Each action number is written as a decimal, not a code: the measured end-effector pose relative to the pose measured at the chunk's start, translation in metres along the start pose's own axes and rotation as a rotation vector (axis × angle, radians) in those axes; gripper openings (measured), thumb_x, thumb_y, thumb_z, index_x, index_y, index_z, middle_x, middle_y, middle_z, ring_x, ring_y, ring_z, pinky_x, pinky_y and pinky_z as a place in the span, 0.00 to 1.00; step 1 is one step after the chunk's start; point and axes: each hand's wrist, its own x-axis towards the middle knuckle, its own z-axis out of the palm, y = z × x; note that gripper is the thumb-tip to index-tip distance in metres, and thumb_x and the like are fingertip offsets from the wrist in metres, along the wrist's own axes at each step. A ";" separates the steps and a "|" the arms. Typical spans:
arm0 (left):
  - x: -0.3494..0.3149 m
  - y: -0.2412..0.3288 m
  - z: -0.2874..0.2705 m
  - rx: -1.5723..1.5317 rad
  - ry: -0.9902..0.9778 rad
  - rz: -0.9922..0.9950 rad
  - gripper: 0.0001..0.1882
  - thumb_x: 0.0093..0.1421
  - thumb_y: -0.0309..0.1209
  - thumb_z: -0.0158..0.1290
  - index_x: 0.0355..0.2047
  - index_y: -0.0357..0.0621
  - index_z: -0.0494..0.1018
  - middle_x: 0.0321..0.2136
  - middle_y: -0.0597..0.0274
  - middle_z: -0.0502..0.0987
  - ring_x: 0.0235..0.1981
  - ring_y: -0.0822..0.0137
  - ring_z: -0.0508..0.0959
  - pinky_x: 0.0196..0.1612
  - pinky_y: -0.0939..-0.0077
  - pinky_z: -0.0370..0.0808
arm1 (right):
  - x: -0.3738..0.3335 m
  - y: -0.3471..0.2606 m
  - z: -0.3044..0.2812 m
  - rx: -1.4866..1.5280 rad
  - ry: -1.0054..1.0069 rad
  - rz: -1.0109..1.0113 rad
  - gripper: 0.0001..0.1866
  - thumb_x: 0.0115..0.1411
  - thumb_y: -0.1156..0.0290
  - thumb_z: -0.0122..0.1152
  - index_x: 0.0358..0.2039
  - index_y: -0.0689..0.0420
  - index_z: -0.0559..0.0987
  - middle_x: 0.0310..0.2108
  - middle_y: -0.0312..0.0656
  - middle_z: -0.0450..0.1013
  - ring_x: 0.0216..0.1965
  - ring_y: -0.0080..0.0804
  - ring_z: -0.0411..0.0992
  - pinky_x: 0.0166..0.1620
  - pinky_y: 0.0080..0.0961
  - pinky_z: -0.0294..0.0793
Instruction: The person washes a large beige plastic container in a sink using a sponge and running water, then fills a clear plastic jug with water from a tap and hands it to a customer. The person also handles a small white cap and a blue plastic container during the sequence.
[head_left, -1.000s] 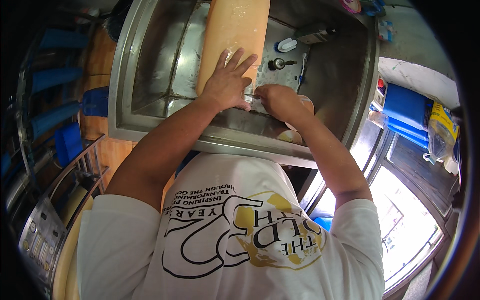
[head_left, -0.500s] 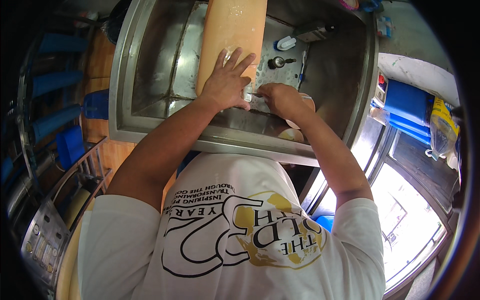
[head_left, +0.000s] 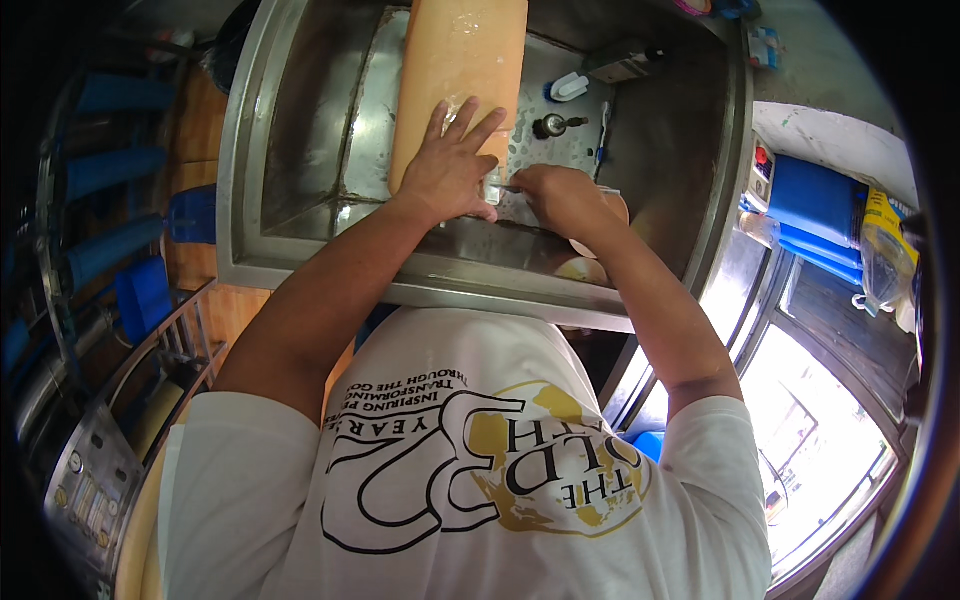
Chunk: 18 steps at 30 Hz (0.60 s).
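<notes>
A long, wet, peach-orange block [head_left: 463, 60] with rounded edges lies lengthwise in a stainless steel sink [head_left: 300, 250]. My left hand [head_left: 447, 165] rests open on its near end, fingers spread and thumb stretched toward me. Just right of that hand, a small clear, shiny piece [head_left: 492, 188] shows at the block's near right corner. My right hand [head_left: 558, 195] is closed around a thin metal tool [head_left: 508, 188], whose narrow tip points left to this corner. Its handle is hidden in my fingers. Partly behind my right wrist is a round peach-coloured thing [head_left: 616, 208].
On the sink floor beyond my right hand lie a white brush with blue bristles [head_left: 568, 88], a round metal fitting [head_left: 552, 126] and a slim blue-and-white brush [head_left: 602, 135]. A metal box [head_left: 622, 66] stands at the far right wall. Blue crates [head_left: 815, 205] are outside, right.
The whole view has shifted very slightly. Both hands keep nearly the same places, the left on the block and the right with the tool at its corner.
</notes>
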 end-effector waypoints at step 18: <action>0.001 -0.003 -0.002 -0.044 0.020 0.025 0.34 0.33 0.58 0.72 0.40 0.55 0.84 0.72 0.63 0.53 0.74 0.50 0.47 0.74 0.41 0.41 | 0.039 -0.051 -0.036 -0.373 -0.244 -0.086 0.08 0.55 0.69 0.63 0.35 0.51 0.84 0.27 0.43 0.80 0.30 0.45 0.81 0.35 0.39 0.80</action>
